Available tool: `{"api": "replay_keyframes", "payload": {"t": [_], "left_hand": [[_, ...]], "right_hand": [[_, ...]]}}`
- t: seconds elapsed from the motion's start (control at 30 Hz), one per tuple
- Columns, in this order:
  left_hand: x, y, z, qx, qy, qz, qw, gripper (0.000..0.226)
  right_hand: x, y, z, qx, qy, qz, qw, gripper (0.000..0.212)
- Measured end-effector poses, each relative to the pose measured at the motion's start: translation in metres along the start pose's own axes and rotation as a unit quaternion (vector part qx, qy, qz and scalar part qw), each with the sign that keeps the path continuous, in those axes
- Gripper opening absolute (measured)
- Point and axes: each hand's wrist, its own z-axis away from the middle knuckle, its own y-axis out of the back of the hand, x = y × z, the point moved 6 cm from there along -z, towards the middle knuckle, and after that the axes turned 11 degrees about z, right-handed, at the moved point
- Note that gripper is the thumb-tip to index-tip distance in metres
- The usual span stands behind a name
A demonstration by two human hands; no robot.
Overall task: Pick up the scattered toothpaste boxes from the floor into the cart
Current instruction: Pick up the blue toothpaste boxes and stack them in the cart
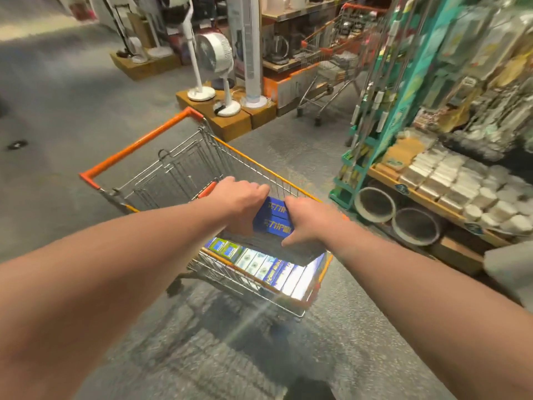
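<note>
Two blue toothpaste boxes (274,219) with yellow lettering are held together over the basket of the wire cart (184,166). My left hand (239,197) grips their left end and my right hand (308,220) grips their right end. The cart has an orange handle and orange rim. Several more toothpaste boxes (265,267), blue, green and white, lie in a row inside the near end of the cart basket. Both forearms reach forward from the bottom corners of the head view.
A second cart (326,62) stands at the back by wooden shelves. White fans (213,56) on cardboard boxes stand behind the cart. A shelf (450,180) with packaged goods and round basins (375,204) runs along the right. Grey floor lies to the left.
</note>
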Motion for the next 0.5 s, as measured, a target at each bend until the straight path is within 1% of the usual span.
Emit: {"api": "replay_keyframes", "payload": {"t": [0.13,0.27,0.37,0.5], "left_hand": [[-0.036,-0.027,-0.029,0.009,-0.024,0.009,1.0,0.049],[-0.069,-0.05,-0.073,0.005,-0.017,0.01,1.0,0.05],[-0.086,-0.062,-0.103,-0.014,-0.019,0.008,1.0,0.052],[-0.101,-0.069,-0.139,-0.049,-0.051,0.003,0.998,0.051]], "right_hand": [[0.0,-0.013,-0.043,-0.025,-0.022,-0.002,0.999,0.059],[0.015,-0.022,-0.092,-0.03,-0.035,0.0,0.999,0.054],[0.026,-0.028,-0.12,-0.026,-0.049,-0.008,0.998,0.054],[0.039,-0.036,-0.149,-0.035,-0.075,-0.034,0.996,0.057]]}}
